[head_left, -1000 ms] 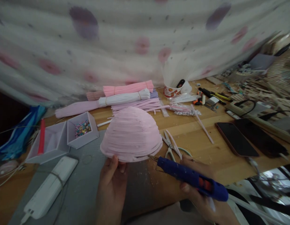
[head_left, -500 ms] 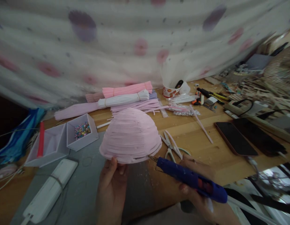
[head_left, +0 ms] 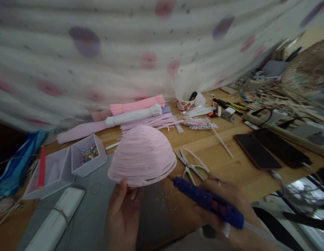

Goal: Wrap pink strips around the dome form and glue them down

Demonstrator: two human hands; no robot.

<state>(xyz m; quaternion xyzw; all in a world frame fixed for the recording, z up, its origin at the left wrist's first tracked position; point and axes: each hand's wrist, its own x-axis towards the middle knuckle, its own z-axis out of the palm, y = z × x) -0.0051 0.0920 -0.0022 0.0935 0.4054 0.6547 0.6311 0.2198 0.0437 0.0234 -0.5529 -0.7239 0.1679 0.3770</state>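
A pale pink dome [head_left: 142, 155], built of stacked pipe cleaner rows, is held up over the grey mat. My left hand [head_left: 122, 212] grips its lower rim, thumb outside and fingers underneath. My right hand [head_left: 225, 205] is wrapped round a blue hot glue gun [head_left: 196, 195] with a clear glue stick at its back end. The gun's nozzle points at the dome's lower right rim, a small distance off. A pink pipe cleaner [head_left: 197, 157] sticks out from the fingers of my right hand. Scissors [head_left: 189, 165] lie spread on the table just beyond the gun.
Bundles of pipe cleaners [head_left: 135, 115] lie at the back. Left are a box of beads [head_left: 101, 158], a box with a red stick [head_left: 41, 167] and a white power bank [head_left: 56, 219]. Two phones [head_left: 257, 151], pliers [head_left: 230, 106] and a power strip [head_left: 290, 129] are at right.
The glue gun's nozzle has drawn back slightly from the dome's rim. The pipe cleaner at my right hand has shifted right, off the scissors. The whole view has turned a little.
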